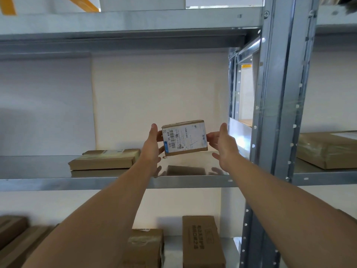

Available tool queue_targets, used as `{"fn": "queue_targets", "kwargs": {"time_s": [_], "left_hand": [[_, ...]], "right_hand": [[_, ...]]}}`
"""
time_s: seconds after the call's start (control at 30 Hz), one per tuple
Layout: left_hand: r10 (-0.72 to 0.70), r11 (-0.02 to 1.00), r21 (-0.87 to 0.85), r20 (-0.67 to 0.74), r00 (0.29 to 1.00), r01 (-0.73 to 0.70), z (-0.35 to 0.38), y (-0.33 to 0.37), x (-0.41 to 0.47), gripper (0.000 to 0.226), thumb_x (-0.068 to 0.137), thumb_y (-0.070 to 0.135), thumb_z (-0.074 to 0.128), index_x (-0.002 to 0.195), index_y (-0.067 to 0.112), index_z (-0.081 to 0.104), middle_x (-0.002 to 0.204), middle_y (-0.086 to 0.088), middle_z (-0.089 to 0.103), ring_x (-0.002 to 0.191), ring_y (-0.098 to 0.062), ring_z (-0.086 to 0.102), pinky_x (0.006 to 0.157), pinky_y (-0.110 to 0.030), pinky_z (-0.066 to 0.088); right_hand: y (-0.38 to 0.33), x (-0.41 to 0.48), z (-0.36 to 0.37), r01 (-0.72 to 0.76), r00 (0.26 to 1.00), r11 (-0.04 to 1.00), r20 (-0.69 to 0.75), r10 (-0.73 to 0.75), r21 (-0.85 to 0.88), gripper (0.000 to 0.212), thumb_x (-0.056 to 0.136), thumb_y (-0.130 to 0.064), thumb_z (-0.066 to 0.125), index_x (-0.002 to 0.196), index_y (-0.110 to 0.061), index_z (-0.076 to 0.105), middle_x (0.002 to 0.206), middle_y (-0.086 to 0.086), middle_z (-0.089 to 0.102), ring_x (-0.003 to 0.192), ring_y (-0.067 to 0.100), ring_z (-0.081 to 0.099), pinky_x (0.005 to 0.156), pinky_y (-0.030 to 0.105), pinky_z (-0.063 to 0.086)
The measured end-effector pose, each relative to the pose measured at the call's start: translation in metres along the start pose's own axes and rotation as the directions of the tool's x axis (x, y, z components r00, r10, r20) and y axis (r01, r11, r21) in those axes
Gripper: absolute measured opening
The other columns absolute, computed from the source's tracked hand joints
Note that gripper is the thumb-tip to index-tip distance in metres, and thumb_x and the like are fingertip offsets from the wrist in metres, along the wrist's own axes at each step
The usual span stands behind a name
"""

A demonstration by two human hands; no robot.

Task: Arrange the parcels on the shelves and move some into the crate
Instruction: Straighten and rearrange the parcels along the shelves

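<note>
Just below fingers, metal shelf (58, 182) seen. Flat cardboard parcel (104, 159) laid on it, left of fingers, apart. Small labelled parcel (184, 138) held tilted above shelf, between fingers: left edge gripped by curled left hand (152, 146), right edge touched by straight-fingered right hand (224, 146).

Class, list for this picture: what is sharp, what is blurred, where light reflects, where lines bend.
Head view: the parcel label is sharp; the boxes at bottom left are blurred; the shiny shelf mirrors the parcel; glare flares beside the upright, which leans under the wide lens.
</note>
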State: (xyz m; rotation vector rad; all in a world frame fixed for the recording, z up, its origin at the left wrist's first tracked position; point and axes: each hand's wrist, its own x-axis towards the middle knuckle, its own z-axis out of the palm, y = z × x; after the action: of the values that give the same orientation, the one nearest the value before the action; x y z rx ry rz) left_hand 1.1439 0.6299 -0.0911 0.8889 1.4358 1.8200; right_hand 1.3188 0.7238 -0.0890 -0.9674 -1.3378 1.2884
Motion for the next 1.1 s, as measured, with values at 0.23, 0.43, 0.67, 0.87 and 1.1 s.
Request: {"fn": "queue_targets", "kwargs": {"time_s": [0.23, 0.43, 0.67, 0.87, 1.1], "left_hand": [[-0.009, 0.999, -0.038, 0.015, 1.0, 0.009, -0.002, 0.003, 0.004, 0.06, 0.099, 0.067, 0.023, 0.113, 0.026, 0.064, 0.126, 0.002, 0.062, 0.139, -0.03, 0.041, 0.117, -0.062, 0.014], [-0.027, 0.999, -0.045, 0.024, 0.999, 0.028, 0.002, 0.002, 0.007, 0.065, 0.098, 0.067, 0.025, 0.128, 0.022, 0.06, 0.129, -0.001, 0.061, 0.136, -0.028, 0.044, 0.117, -0.06, 0.015], [0.03, 0.999, 0.024, 0.02, 0.999, -0.03, 0.003, 0.001, 0.004, 0.054, 0.098, 0.067, 0.022, 0.099, 0.035, 0.066, 0.121, 0.002, 0.067, 0.12, -0.026, 0.054, 0.113, -0.059, 0.024], [0.088, 0.994, 0.063, 0.0, 0.996, -0.088, -0.002, 0.003, 0.003, 0.052, 0.102, 0.06, 0.025, 0.095, 0.032, 0.068, 0.109, 0.001, 0.069, 0.11, -0.028, 0.06, 0.109, -0.054, 0.035], [0.065, 0.979, 0.192, 0.019, 0.998, -0.067, -0.006, 0.002, 0.0, 0.052, 0.105, 0.054, 0.024, 0.096, 0.022, 0.064, 0.097, -0.002, 0.067, 0.089, -0.018, 0.06, 0.103, -0.048, 0.04]], "right_hand": [[0.003, 0.003, 0.003, 0.061, 0.997, 0.998, -0.043, -0.061, -0.007, 0.072, 0.107, -0.057, 0.025, 0.068, -0.022, 0.075, 0.115, 0.005, 0.072, 0.121, 0.024, 0.06, 0.115, 0.055, 0.038], [0.003, 0.001, 0.002, 0.107, 0.993, 0.993, -0.042, -0.11, -0.058, 0.077, 0.105, -0.061, 0.023, 0.059, -0.034, 0.078, 0.123, 0.006, 0.069, 0.125, 0.025, 0.057, 0.116, 0.056, 0.036], [0.006, 0.0, -0.001, 0.041, 0.997, 0.999, -0.061, -0.042, -0.013, 0.065, 0.105, -0.06, 0.023, 0.085, -0.019, 0.069, 0.1, 0.003, 0.072, 0.106, 0.025, 0.063, 0.11, 0.049, 0.044], [0.011, 0.001, -0.003, -0.129, 0.99, 0.991, 0.07, 0.126, 0.04, 0.065, 0.1, -0.071, 0.024, 0.098, -0.017, 0.06, 0.105, 0.009, 0.07, 0.107, 0.035, 0.062, 0.11, 0.056, 0.043], [0.014, -0.001, 0.0, -0.181, 0.981, 0.982, 0.067, 0.184, -0.056, 0.076, 0.094, -0.08, 0.022, 0.104, -0.017, 0.062, 0.101, 0.006, 0.07, 0.116, 0.034, 0.063, 0.108, 0.052, 0.046]]}}
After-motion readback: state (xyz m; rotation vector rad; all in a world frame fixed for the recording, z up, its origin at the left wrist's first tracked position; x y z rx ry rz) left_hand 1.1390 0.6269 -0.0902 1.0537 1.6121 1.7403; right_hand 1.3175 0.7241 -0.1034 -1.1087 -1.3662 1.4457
